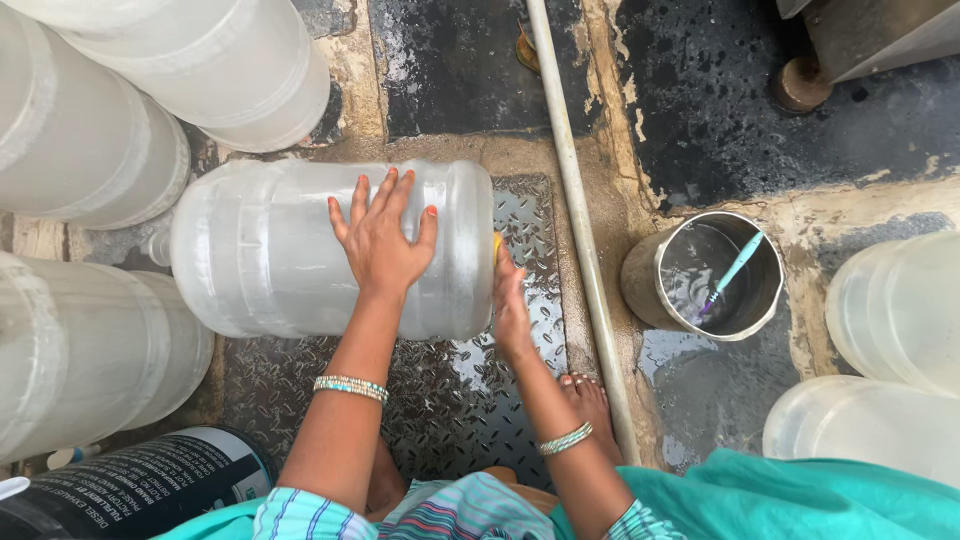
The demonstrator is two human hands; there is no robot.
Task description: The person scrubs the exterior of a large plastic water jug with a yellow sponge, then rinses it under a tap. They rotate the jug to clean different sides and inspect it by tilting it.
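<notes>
Hands: the left hand (380, 240) lies flat, fingers spread, on the upper side of a large translucent plastic water jar (330, 250); it presses and does not clasp. The right hand (510, 300) is set against the jar's flat base, with a small yellow item (497, 245) just showing at the fingertips. Whether this hand is clenched on that item cannot be told.

Jar position: on its side, on a steel chequer plate (460, 390) on the floor, neck pointing away from the right hand. A bare foot (590, 395) rests at the plate's edge, below the right wrist.

Surroundings: further translucent jars (90, 140) are stacked beyond and beside the left hand; more stand well apart past the right hand (890, 310). Near the left elbow sits a black cylindrical container (140, 485) bearing a band of white print on its curved wall. Just beyond the right hand a grey pipe (575, 210) runs along the floor. Past the pipe stands an open steel pot (700, 275) holding water and a teal-handled brush (735, 272).
</notes>
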